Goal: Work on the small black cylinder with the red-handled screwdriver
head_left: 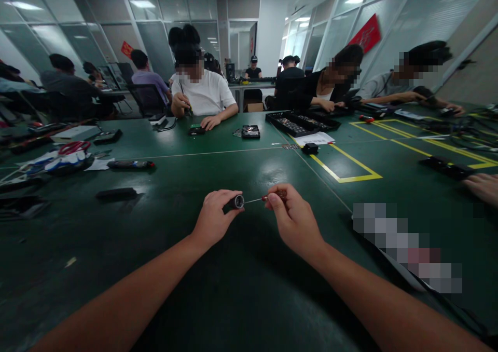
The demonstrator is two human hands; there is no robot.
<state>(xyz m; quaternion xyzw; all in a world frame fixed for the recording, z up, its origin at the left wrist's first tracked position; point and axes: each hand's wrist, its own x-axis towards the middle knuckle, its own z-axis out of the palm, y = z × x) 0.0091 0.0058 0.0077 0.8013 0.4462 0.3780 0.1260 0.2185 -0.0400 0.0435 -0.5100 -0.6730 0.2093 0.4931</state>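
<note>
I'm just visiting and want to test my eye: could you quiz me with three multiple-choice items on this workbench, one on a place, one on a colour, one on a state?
1. Where is the small black cylinder?
A. in the left hand
B. lying inside the yellow tape outline
C. in the black tray

2. What colour is the table top?
A. white
B. dark green
C. red

3. How is the screwdriver held?
A. lying loose on the table
B. gripped in the right hand, tip toward the cylinder
C. held by the person opposite

Answers: 1 A, its fingers pinch it; 2 B, green all over; 3 B, the red handle sits in that hand.
</note>
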